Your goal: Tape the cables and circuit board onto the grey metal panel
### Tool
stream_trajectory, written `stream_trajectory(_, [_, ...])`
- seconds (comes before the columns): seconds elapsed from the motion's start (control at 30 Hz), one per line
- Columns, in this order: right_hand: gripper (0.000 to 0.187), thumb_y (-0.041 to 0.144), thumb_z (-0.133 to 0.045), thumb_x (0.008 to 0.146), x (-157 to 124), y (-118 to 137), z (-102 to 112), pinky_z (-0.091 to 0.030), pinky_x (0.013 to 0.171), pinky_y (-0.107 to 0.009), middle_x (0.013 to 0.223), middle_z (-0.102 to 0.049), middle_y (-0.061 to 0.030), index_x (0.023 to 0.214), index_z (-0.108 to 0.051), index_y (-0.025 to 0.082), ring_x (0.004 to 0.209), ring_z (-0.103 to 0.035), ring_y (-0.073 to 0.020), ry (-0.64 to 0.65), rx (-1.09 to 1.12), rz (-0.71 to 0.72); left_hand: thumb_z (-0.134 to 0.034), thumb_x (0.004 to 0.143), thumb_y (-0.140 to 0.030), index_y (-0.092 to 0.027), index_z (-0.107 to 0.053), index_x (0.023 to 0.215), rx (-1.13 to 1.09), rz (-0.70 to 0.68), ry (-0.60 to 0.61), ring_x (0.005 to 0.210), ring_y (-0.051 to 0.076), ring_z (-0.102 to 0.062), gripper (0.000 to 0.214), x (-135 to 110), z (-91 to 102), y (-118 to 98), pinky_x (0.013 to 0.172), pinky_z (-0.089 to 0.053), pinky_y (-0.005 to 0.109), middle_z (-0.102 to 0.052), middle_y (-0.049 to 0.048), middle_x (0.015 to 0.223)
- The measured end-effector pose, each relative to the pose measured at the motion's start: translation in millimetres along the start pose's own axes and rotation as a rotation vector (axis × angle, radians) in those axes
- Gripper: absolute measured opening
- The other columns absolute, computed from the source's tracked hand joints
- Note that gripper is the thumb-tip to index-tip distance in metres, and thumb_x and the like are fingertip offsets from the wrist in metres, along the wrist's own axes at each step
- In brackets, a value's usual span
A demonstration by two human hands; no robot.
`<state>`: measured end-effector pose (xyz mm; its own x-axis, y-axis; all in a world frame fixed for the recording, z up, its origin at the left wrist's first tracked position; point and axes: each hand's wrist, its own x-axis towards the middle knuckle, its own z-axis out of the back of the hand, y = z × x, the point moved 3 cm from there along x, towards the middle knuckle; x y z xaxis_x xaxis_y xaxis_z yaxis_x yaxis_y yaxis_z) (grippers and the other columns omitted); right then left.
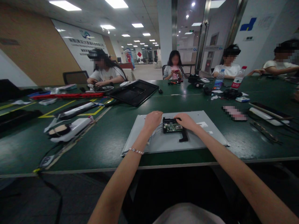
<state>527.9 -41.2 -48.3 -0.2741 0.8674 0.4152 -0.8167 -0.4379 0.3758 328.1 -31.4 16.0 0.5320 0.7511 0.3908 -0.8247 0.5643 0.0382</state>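
A grey metal panel (205, 137) lies flat on the green table (105, 143) in front of me. On its middle sits a small black frame with a green circuit board (172, 126) and thin wires running left. My left hand (153, 119) rests curled at the board's left edge, fingers closed over the wires or the frame's corner. My right hand (187, 120) lies on the board's right side, fingers bent down onto the black frame.
A black monitor shell (135, 92) lies beyond the panel. White and black casing parts (70, 129) and a red strip (67, 95) lie to the left. Two water bottles (238, 77) and tools stand at the right. Several other people sit along the far edge.
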Motion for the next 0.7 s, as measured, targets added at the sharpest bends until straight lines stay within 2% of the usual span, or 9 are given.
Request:
stream_trajectory(0.2, [0.027,0.01,-0.051,0.088,1,-1,-2,-0.043,0.101,-0.035,0.114,-0.071,-0.0108,0.105,-0.072,0.015,0.111,-0.062,-0.0217,0.01,0.026,0.026,-0.043,0.096,-0.02,-0.021,-0.07,0.111,0.014,-0.003,0.004,0.103,0.02,-0.066,0.032,0,-1.6,1,0.087,-0.049,0.029,-0.072,0.0079,0.109])
stream_trajectory(0.37, [0.029,0.01,-0.051,0.089,-1,-1,-1,-0.043,0.102,-0.036,0.115,-0.07,-0.0124,0.109,-0.07,0.013,0.111,-0.062,-0.0226,-0.034,0.056,0.012,-0.042,0.096,-0.019,-0.02,-0.069,0.112,0.011,-0.023,-0.014,0.103,0.021,-0.065,0.032,1,-2.3,2,0.086,-0.049,0.029,-0.072,0.0078,0.108])
stream_trajectory(0.53, [0.034,0.008,-0.049,0.087,-1,3,11,-0.043,0.103,-0.038,0.119,-0.068,-0.0119,0.115,-0.067,0.014,0.114,-0.061,-0.0219,-0.12,0.099,-0.009,-0.043,0.094,-0.016,-0.019,-0.069,0.111,-0.017,-0.045,-0.015,0.103,0.021,-0.065,0.032,0,-3.1,4,0.086,-0.049,0.029,-0.071,0.0079,0.108])
stream_trajectory(0.7, [0.038,0.01,-0.051,0.086,0,20,22,-0.043,0.103,-0.039,0.121,-0.066,-0.0097,0.121,-0.064,0.017,0.114,-0.059,-0.0213,-0.198,0.151,0.028,-0.043,0.091,-0.01,-0.017,-0.068,0.111,-0.08,-0.116,-0.001,0.103,0.02,-0.063,0.033,0,-6.2,0,0.089,-0.049,0.029,-0.069,0.0087,0.109])
